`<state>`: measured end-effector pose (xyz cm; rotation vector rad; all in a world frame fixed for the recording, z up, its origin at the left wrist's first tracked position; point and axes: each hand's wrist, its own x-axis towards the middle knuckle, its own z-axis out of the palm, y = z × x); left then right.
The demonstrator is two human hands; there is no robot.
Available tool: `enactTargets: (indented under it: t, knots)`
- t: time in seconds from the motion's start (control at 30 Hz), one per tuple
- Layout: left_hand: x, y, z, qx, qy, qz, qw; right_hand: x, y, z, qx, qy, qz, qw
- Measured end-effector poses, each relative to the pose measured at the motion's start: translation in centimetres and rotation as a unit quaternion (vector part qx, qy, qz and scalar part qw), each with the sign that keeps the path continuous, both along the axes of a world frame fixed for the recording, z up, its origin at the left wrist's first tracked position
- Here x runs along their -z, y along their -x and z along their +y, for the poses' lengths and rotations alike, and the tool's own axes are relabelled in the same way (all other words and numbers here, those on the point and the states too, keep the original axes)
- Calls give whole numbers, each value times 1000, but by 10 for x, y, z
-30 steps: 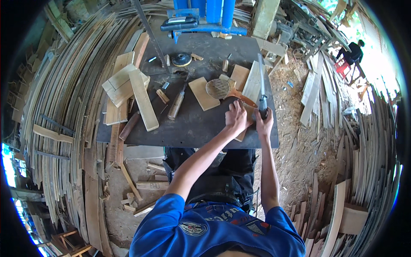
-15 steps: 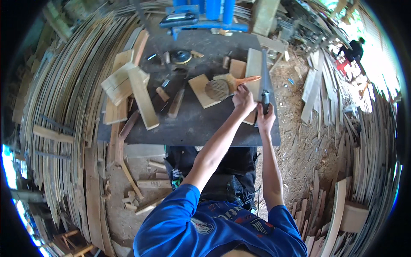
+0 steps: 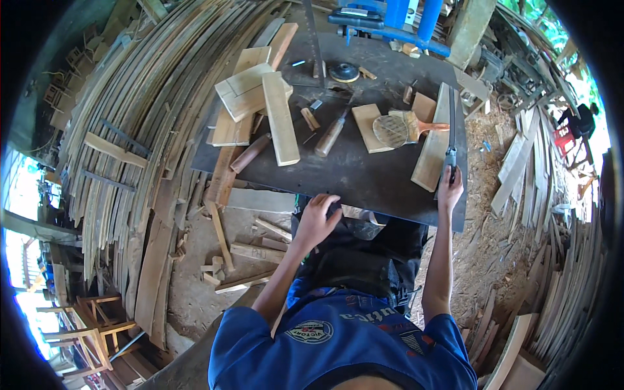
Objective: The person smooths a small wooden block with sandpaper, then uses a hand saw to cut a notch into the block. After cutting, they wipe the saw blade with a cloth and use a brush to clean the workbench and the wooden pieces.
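Over at the frame's right I see the right hand (image 3: pixel 450 187), its grip closed on a long tool (image 3: pixel 452 120) alongside a pale board (image 3: pixel 430 153). The left hand (image 3: pixel 318 218), grip loosely open, is mid-frame by the near edge of the counter (image 3: pixel 377 179). A brush (image 3: pixel 416 126), upper right, lies partly across the board

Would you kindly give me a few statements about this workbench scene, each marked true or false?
1. The right hand grips the long tool. True.
2. The brush lies to the right of the wood-handled tool. True.
3. The left hand holds the brush. False: it grasps nothing visible, near the table's front edge.
4. The black disc is nearer the person than the brush. False: it is farther away.
5. The person's shirt is mainly blue. True.
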<state>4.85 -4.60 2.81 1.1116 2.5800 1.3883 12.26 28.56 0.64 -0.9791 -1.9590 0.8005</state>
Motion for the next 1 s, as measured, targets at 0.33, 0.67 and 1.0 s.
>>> enactTargets:
  t: [0.33, 0.67, 1.0]
  knots:
    - [33, 6, -1, -93, -130, -264, 951, 6, -5, -15, 11, -13, 18, 1000]
    - [-14, 86, 126, 35, -158, -72, 984, -1, -10, -18, 23, 26, 28, 999]
    - [-6, 160, 223, -65, 226, -59, 970, 6, -11, -12, 54, 31, 52, 997]
